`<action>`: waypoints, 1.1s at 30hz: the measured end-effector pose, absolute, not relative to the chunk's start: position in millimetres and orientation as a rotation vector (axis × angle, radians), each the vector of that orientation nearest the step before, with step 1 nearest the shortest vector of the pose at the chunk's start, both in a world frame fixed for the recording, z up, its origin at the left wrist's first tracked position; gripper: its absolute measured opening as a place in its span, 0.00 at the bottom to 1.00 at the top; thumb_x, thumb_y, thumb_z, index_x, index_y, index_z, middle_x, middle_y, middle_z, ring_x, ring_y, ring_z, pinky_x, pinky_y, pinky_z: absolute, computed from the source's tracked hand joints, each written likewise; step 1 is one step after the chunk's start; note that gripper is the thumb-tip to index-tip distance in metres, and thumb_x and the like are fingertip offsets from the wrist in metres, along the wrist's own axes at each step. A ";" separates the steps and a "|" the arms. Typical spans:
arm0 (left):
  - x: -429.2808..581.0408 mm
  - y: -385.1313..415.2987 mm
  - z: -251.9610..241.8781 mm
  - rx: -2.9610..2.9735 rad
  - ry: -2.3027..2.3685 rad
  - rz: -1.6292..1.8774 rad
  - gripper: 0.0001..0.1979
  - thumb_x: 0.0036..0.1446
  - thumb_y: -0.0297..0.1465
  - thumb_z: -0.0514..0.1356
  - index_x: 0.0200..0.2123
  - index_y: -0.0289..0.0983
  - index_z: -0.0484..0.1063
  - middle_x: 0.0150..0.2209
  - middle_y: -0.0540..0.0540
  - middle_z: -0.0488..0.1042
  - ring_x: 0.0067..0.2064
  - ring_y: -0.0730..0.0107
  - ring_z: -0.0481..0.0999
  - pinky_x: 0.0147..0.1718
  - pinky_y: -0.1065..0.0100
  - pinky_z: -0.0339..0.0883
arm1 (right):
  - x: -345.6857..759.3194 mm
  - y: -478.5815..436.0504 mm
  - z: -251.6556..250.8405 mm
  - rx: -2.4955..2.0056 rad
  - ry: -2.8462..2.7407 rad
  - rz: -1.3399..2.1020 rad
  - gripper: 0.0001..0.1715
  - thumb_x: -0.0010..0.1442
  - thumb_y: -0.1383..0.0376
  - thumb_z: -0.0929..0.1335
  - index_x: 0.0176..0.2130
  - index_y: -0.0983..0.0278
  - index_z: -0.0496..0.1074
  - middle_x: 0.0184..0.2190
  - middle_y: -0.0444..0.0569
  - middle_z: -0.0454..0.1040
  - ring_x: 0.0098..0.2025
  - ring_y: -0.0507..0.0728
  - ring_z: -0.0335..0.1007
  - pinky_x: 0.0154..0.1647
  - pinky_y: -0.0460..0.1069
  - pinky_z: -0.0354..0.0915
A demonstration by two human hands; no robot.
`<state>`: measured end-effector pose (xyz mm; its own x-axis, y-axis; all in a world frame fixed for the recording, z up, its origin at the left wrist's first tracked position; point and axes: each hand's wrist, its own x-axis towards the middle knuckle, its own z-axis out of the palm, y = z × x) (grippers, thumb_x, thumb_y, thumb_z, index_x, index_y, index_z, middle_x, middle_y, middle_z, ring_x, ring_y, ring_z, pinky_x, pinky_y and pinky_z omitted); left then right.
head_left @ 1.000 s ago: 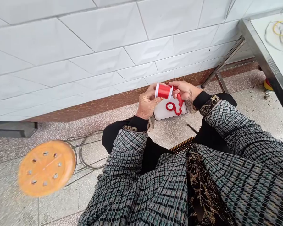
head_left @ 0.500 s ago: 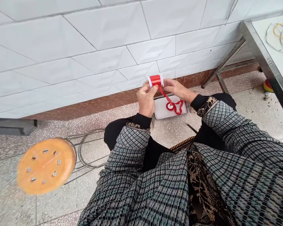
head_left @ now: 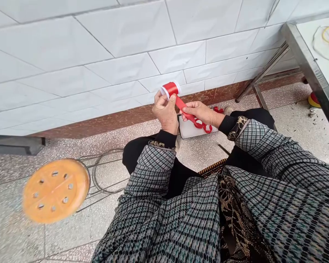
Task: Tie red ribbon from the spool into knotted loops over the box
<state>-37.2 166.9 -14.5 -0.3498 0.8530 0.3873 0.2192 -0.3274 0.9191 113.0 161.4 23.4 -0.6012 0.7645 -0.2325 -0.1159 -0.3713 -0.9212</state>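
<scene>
My left hand point(head_left: 166, 111) is closed around a white spool point(head_left: 170, 88) wound with red ribbon, its thumb pressed near where the ribbon leaves the spool. From there a flat length of red ribbon point(head_left: 181, 104) runs down to my right hand point(head_left: 199, 112), whose thumb and fingers pinch it. Loose curls of the same ribbon hang below, over a shallow white box point(head_left: 186, 128) with a dark rim on the floor. My right hand partly hides the box and the ribbon behind it.
An orange round-topped stool point(head_left: 56, 190) with metal legs stands at the left. To the right is a metal-framed table point(head_left: 304, 54) with coiled wires on top. A white tiled wall point(head_left: 126, 33) rises in front. A red and yellow object point(head_left: 314, 99) sits on the floor under the table.
My left hand and the spool have shifted slightly left and tilted. My right hand has left the spool's side, moved down, and now pinches the ribbon, stretching it flat.
</scene>
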 end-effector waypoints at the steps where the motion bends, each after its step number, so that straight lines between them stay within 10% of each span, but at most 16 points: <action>1: -40.7 167.5 -14.9 1.413 1.452 1.732 0.10 0.66 0.42 0.63 0.41 0.44 0.82 0.57 0.48 0.79 0.56 0.64 0.79 0.57 0.61 0.76 | 114.4 160.7 26.2 -0.883 -1.275 2.039 0.15 0.66 0.55 0.73 0.32 0.62 0.77 0.25 0.43 0.77 0.28 0.50 0.73 0.34 0.45 0.69; 33: -54.3 167.4 -8.9 1.759 1.283 1.412 0.19 0.60 0.51 0.68 0.38 0.42 0.81 0.55 0.42 0.77 0.59 0.52 0.79 0.62 0.52 0.72 | 141.2 179.2 47.3 -0.747 -1.115 2.134 0.14 0.62 0.57 0.77 0.31 0.63 0.79 0.30 0.45 0.80 0.34 0.50 0.76 0.41 0.46 0.74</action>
<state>-54.3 167.4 -8.9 -0.0022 0.9042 0.4272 0.3383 -0.4013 0.8512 141.2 179.2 47.3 -0.6538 0.7303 -0.1978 -0.2549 -0.4587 -0.8513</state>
